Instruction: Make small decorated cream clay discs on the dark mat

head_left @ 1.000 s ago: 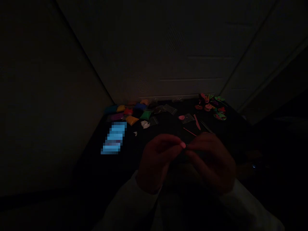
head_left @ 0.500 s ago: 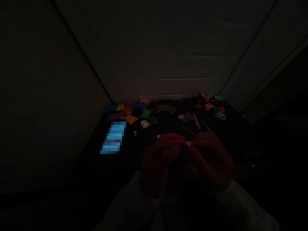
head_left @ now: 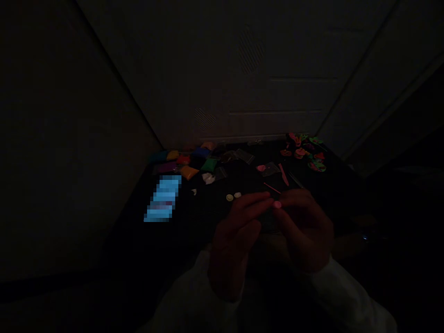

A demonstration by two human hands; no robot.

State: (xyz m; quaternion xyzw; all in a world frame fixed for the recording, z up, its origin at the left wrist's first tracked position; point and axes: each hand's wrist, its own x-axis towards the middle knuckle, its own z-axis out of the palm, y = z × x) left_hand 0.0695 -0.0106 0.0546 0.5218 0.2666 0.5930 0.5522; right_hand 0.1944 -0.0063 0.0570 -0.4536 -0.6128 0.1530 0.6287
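Between the thumb and fingertips of my right hand [head_left: 307, 231] sits a small pink lump of what looks like modelling clay [head_left: 276, 205]. My left hand [head_left: 237, 236] is raised beside it with fingers stretched out. Its fingertips reach the lump's left side, while its thumb stays apart; whether they touch is hard to tell in the dark. Just beyond the left fingers lie two small pale round pieces [head_left: 229, 197]. Behind the right hand are a thin pink stick [head_left: 272, 188], a pink knife-shaped tool [head_left: 283, 175] and an opened bag with pink clay [head_left: 267, 169].
Several coloured clay packets [head_left: 189, 172] lie at the dark table's back left, with a white lump [head_left: 208, 178] nearby. A glowing, blurred screen [head_left: 163, 199] is at the left. Several colourful small figures [head_left: 300, 153] crowd the back right. A panelled surface [head_left: 215, 92] rises behind.
My left hand has shifted right and its thumb has come away from the clay. More of the pink lump shows in my right hand, and a second pale round piece is uncovered.
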